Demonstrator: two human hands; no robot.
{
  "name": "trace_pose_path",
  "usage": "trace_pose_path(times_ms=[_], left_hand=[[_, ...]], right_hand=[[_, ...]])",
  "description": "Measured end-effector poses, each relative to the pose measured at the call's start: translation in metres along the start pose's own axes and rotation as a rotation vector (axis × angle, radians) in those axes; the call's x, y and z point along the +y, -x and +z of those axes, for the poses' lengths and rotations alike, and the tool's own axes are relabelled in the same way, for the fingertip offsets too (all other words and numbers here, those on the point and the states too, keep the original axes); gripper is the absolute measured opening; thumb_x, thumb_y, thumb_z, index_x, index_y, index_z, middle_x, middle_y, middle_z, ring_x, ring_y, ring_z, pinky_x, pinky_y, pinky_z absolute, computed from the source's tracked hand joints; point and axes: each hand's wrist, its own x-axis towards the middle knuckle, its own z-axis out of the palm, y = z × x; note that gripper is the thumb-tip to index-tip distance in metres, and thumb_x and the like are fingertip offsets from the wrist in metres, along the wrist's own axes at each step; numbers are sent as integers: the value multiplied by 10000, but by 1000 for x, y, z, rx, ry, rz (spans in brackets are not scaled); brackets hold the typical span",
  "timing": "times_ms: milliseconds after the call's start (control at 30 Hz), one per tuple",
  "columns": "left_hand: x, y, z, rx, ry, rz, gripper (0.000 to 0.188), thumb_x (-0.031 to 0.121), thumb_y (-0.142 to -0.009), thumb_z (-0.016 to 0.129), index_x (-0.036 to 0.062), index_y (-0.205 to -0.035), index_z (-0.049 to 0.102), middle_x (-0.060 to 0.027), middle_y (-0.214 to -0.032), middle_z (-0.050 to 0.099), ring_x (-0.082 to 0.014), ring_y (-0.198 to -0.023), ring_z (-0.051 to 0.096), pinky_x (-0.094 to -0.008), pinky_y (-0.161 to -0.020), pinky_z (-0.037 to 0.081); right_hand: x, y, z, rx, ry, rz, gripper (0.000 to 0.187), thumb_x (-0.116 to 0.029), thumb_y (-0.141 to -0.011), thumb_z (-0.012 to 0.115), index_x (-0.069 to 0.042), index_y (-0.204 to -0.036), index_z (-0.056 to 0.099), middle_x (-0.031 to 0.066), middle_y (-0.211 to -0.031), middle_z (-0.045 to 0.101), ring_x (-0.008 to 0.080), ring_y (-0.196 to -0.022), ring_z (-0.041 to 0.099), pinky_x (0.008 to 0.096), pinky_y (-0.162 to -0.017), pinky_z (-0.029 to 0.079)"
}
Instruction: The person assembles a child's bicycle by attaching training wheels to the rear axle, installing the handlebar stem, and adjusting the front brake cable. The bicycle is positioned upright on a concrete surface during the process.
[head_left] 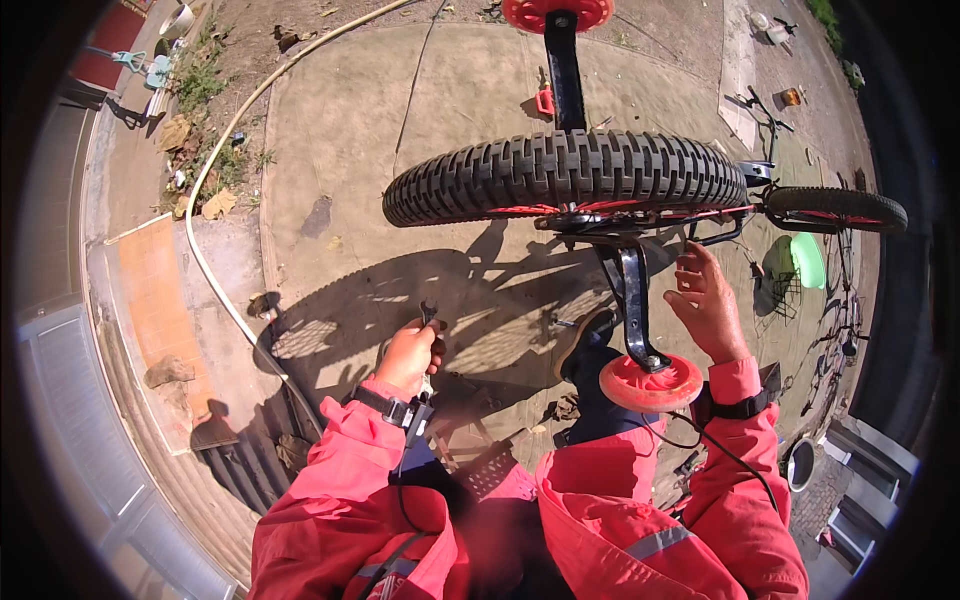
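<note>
The black-and-red bicycle with knobbly rubber tyres point(570, 172) sits before the person, left hand point(408, 357) wrapped around a silver metal wrench point(429, 311), right hand point(712, 305) loosely spread near black tubing point(722, 238), apparently midway through wheel-hardware work that next calls for guiding the wrench to the dark hub point(574, 221).

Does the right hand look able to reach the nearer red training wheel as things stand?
Likely yes: the right hand is close beside that training wheel, and nothing visible blocks the gap between them.
</note>
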Motion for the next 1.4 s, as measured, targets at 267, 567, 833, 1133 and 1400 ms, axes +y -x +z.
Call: trace_pose_path(times_ms=[267, 567, 833, 1133, 1400], left_hand=[[79, 156, -99, 106, 31, -81, 260, 231, -1064, 495, 63, -1241, 584, -36, -772, 598, -110, -605, 533, -262, -504, 418], [231, 171, -78, 127, -264, -2, 310, 208, -1062, 476, 50, -1309, 574, -28, -830, 602, -106, -652, 526, -269, -558, 417], [339, 133, -17, 165, -513, -29, 389, 293, -1072, 474, 18, -1321, 589, -25, -823, 609, -79, -620, 523, -231, -531, 418], [407, 52, 52, 66, -788, -27, 390, 282, -1042, 508, 22, -1300, 644, -3, -854, 641, -73, -648, 534, -235, -569, 417], [426, -76, 96, -479, -787, -147, 293, 125, -1040, 590, -15, -1294, 627, -36, -1126, 702, -91, -946, 647, -250, -829, 536]], right_hand=[[-62, 100, -101, 131, 57, 314, 677, -103, -916, 741, -119, -1504, 406, 195, -1275, 640, 248, -993, 720, 346, -833, 565], [-143, 95, -69, 48, -355, 335, 626, -240, -974, 723, -65, -1495, 425, 168, -1326, 609, 248, -1184, 617, 372, -992, 505], [-186, 50, -53, 299, -514, 299, 481, -144, -945, 732, 2, -1359, 535, 118, -1191, 678, 185, -1114, 654, 328, -955, 523], [-279, -33, -56, 344, -231, 80, 372, -105, -853, 772, -18, -1196, 654, 157, -1057, 700, 299, -941, 700, 366, -827, 551], [-306, -129, 9, 245, -80, 367, 589, -116, -780, 810, -29, -1313, 574, 189, -1242, 638, 383, -1126, 625, 431, -955, 523]])
